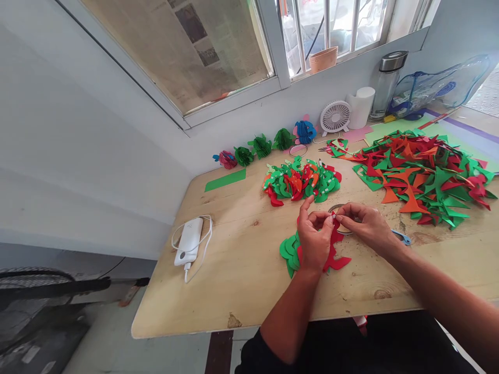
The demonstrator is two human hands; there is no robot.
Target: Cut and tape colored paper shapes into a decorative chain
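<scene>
My left hand (pixel 315 236) pinches a red paper cutout (pixel 336 252) between thumb and fingertips, over the near part of the table. Beside it, the fingertips of my right hand (pixel 362 221) are pressed together at the cutout's top edge, where a tiny white patch shows. Green curved paper cutouts (pixel 289 252) lie under and left of my left hand. Partly hidden behind my right hand is a ring (pixel 335 209), perhaps a tape roll. A light blue handle (pixel 401 237) sticks out past my right wrist.
A pile of red and green cutouts (pixel 300 179) lies ahead; a larger heap of paper scraps (pixel 424 176) is at right. A white power bank (pixel 189 241) with cable rests at left. Folded paper figures (pixel 261 146), a small fan (pixel 335 117) and a glass bottle (pixel 385 85) line the wall.
</scene>
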